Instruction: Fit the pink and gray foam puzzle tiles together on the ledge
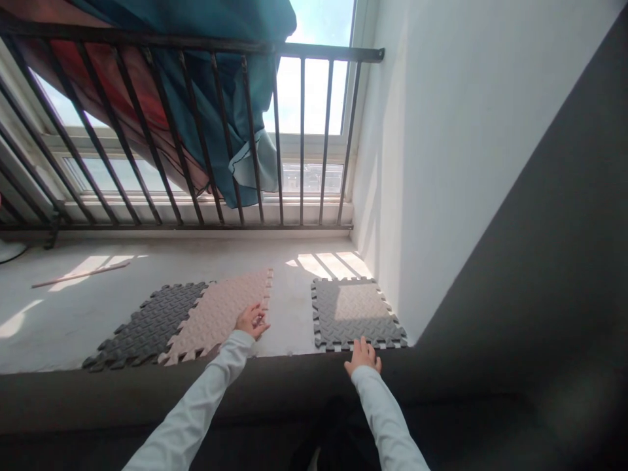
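While the sun is shining in through the big window (314,91), the person is reaching both arms out over a pale floor (73,314).

The left hand (252,320) is resting on the near right corner of a pink mat (216,314). Its fingers are spread and loose, lying flat on the mat and not gripping it. The pink mat is lying in the middle of the floor, and a dark grey mat (147,327) is lying right beside it on the left, touching it along their bumpy edges.

The right hand (363,356) is lying flat with open fingers at the near edge of another grey mat (358,313). It is touching that edge, not holding it. This mat is sitting apart on the right, close to the white wall (466,163), with a bare strip of floor between it and the pink mat.

Far behind the mats, black bars (301,131) are standing in front of the window. Blue cloth (220,118) and red cloth (122,91) are hanging over the bars on the left. A thin stick (81,275) is lying on the far left floor.
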A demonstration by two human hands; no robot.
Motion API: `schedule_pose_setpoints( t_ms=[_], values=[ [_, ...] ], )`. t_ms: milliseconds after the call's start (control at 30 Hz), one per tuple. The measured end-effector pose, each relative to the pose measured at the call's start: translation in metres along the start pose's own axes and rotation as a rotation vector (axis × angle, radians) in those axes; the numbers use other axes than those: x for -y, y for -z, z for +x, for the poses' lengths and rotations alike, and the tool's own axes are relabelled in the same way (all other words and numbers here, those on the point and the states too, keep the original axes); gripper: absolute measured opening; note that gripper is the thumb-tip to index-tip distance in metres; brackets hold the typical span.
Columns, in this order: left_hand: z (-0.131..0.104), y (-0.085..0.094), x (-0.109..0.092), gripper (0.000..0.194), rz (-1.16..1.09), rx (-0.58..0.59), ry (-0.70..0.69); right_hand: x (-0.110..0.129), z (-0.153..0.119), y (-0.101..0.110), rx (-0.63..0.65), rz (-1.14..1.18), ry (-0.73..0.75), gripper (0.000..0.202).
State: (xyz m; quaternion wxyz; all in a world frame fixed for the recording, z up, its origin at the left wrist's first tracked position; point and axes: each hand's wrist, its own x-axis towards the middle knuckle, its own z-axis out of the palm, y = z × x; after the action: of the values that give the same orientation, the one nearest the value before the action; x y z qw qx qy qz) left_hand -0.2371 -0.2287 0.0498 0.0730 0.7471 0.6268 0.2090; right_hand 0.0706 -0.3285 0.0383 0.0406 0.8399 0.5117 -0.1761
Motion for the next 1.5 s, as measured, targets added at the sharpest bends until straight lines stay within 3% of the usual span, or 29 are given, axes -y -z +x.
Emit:
schedule_pose_setpoints(
  t_ms=[100,200,400,600,767,933,1300,1500],
  values=[
    [-0.002,-0.032,-0.058,0.026,-0.049,0.148,-0.032,-0.002,0.002,-0.001,0.009,0.023,-0.009,0.064],
    [-0.007,-0.059,-0.099,0.028,-0.073,0.229,0.01,-0.004,0.001,-0.002,0.001,0.032,-0.001,0.065],
    [-0.005,-0.085,-0.138,0.026,-0.116,0.277,0.134,-0.004,-0.003,0.002,0.006,0.032,0.003,0.066],
    [-0.001,-0.086,-0.144,0.028,-0.07,0.329,0.18,-0.002,-0.003,0.004,0.015,0.045,-0.001,0.064],
    [-0.006,-0.085,-0.14,0.04,-0.072,0.356,0.14,-0.001,-0.003,0.005,0.027,0.038,-0.005,0.063],
    [-0.006,-0.087,-0.138,0.028,-0.043,0.339,0.126,0.0,-0.003,0.006,0.024,0.033,0.004,0.063],
    [-0.007,-0.095,-0.14,0.023,0.076,0.346,0.082,0.005,-0.006,0.008,0.009,0.047,-0.004,0.064],
    [-0.018,-0.096,-0.129,0.035,0.121,0.413,-0.066,0.005,-0.006,0.006,0.008,0.054,0.006,0.064]
  ],
)
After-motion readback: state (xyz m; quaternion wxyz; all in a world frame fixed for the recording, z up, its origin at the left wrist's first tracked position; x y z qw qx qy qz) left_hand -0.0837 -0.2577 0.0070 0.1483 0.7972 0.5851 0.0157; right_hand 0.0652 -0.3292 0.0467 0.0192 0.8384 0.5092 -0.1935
